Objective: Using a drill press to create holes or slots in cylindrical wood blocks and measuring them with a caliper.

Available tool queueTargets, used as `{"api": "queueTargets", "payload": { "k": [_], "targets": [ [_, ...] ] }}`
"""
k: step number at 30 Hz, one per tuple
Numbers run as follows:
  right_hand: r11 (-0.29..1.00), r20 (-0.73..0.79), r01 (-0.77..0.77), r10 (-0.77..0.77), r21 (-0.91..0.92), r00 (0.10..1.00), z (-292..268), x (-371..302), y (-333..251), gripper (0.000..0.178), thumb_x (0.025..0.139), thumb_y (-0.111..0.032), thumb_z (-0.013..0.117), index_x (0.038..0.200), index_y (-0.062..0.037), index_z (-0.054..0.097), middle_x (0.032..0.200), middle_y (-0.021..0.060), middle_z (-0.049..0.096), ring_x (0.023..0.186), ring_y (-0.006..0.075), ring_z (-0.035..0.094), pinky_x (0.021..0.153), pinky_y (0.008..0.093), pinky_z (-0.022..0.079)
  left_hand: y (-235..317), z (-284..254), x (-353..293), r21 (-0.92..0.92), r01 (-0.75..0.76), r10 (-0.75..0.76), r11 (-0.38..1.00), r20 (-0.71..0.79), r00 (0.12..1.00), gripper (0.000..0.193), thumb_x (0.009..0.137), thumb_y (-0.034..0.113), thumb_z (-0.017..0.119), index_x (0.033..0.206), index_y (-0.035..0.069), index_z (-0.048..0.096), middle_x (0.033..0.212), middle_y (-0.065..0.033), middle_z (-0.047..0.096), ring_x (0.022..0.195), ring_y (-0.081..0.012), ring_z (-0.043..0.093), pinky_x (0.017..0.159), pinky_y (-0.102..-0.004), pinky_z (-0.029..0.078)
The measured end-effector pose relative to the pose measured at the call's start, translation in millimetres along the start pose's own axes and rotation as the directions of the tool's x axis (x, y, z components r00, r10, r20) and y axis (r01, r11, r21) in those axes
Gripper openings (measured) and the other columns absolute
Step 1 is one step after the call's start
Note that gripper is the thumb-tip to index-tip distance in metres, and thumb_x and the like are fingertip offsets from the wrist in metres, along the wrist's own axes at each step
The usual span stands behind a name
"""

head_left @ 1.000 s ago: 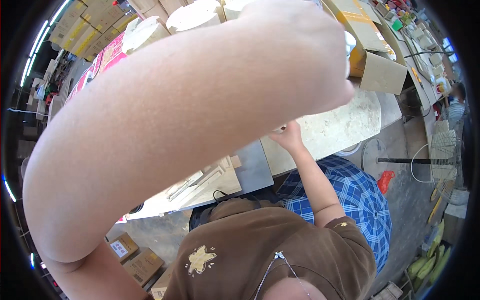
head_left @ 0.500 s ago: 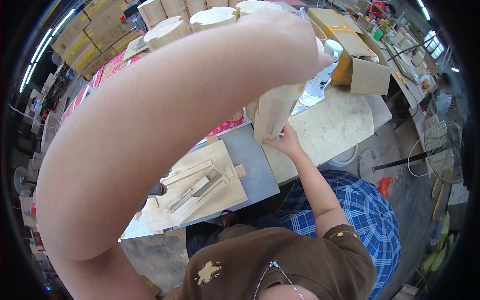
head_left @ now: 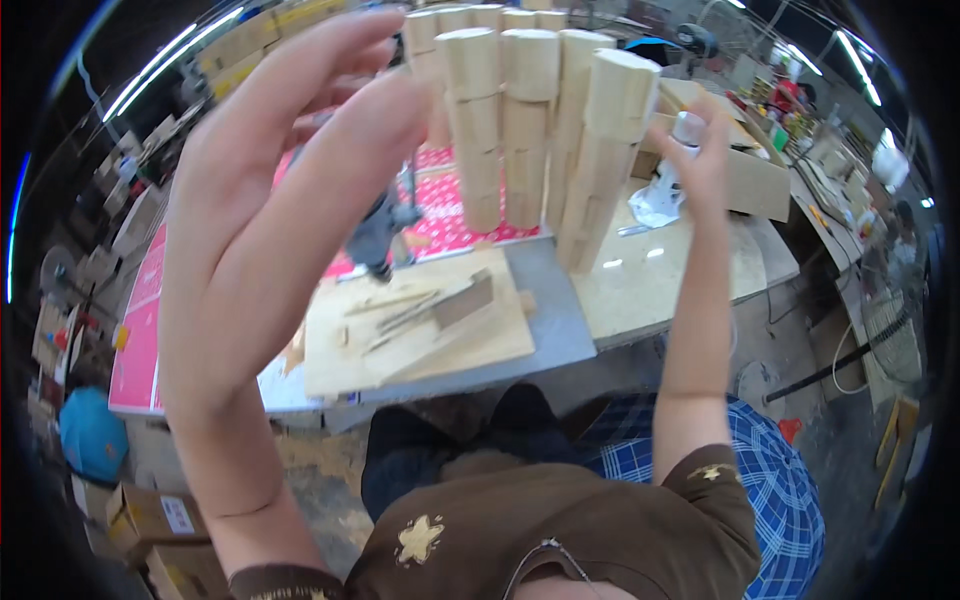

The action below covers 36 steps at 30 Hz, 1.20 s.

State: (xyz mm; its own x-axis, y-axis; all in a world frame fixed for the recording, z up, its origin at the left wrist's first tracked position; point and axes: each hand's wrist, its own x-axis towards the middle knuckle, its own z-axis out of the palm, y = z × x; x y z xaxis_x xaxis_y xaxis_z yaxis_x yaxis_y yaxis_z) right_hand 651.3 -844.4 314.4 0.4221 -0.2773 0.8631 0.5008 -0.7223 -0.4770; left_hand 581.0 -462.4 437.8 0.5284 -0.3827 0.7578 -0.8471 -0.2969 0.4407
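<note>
Workshop hall. Grey workbench (head_left: 560, 320) with a pale board top (head_left: 660, 285) to the right, red patterned sheet (head_left: 140, 340) along its left. Grey concrete floor (head_left: 810, 390) with cables. Cardboard boxes (head_left: 150, 515) low left, more boxes (head_left: 250, 40) stacked far back. Strip lights (head_left: 160, 70) overhead top left. Cluttered benches (head_left: 850, 190) right.

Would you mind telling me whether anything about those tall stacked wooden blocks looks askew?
Yes: the rightmost stack of pale wooden blocks leans, its pieces offset. The right hand is at its top; the left hand is raised, open, apart from it.
</note>
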Motion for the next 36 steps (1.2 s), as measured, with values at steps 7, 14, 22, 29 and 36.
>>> {"api": "queueTargets", "payload": {
  "k": [7,14,22,29,36],
  "targets": [
    [0.944,0.189,-0.077,0.143,-0.322,0.971,30,69,4,0.088,0.06,-0.047,0.082,0.131,-0.0134,0.043,0.114,0.0183,0.058,0.099,0.0279,0.06,0.081,0.0373,0.05,-39,-50,-152,-0.311,0.427,-0.451,0.849,-0.007,0.892,0.041,0.093,0.023,0.054,0.127,0.0,0.051,0.111,-0.0095,0.059,0.1,-0.0158,0.054,0.086,-0.0294,0.042],
    [0.945,0.1,-0.189,0.222,-0.267,0.97,48,61,6,0.08,0.061,-0.038,0.081,0.126,-0.014,0.043,0.111,0.0172,0.059,0.091,0.0279,0.063,0.073,0.0389,0.054,-64,-23,-214,-0.421,0.642,-0.653,0.641,0.139,0.744,0.038,0.092,0.015,0.054,0.126,-0.002,0.05,0.109,-0.0098,0.061,0.094,-0.0146,0.059,0.082,-0.0278,0.045],
    [0.868,-0.204,-0.148,0.271,0.473,0.941,47,-27,-87,0.067,0.076,-0.014,0.073,0.129,-0.009,0.033,0.112,0.0093,0.05,0.096,0.0204,0.056,0.077,0.0295,0.05,-85,25,-204,-0.392,0.368,-0.404,0.843,-0.01,0.915,0.062,0.074,0.013,0.074,0.129,0.002,0.047,0.112,-0.0119,0.058,0.094,-0.018,0.057,0.081,-0.0299,0.046],
    [0.035,0.477,-0.554,0.467,0.832,0.745,111,-201,-196,0.066,0.082,-0.011,0.067,0.133,-0.0132,0.026,0.127,0.0083,0.042,0.117,0.0221,0.046,0.096,0.0426,0.043,-102,86,-205,-0.094,0.08,-0.101,0.992,-0.247,0.964,0.076,0.065,0.019,0.082,0.127,0.0,0.042,0.114,-0.0177,0.052,0.097,-0.0285,0.054,0.078,-0.0363,0.046],
    [-0.264,0.779,-0.766,0.444,0.586,0.443,136,-237,-221,0.062,0.086,-0.009,0.062,0.133,-0.0146,0.022,0.126,0.0096,0.042,0.115,0.0221,0.048,0.089,0.0427,0.049,-113,68,-252,0.095,0.203,-0.153,0.974,-0.378,0.913,0.078,0.061,0.02,0.086,0.123,0.002,0.043,0.109,-0.0152,0.046,0.096,-0.0291,0.049,0.078,-0.037,0.044]
  ]
}}
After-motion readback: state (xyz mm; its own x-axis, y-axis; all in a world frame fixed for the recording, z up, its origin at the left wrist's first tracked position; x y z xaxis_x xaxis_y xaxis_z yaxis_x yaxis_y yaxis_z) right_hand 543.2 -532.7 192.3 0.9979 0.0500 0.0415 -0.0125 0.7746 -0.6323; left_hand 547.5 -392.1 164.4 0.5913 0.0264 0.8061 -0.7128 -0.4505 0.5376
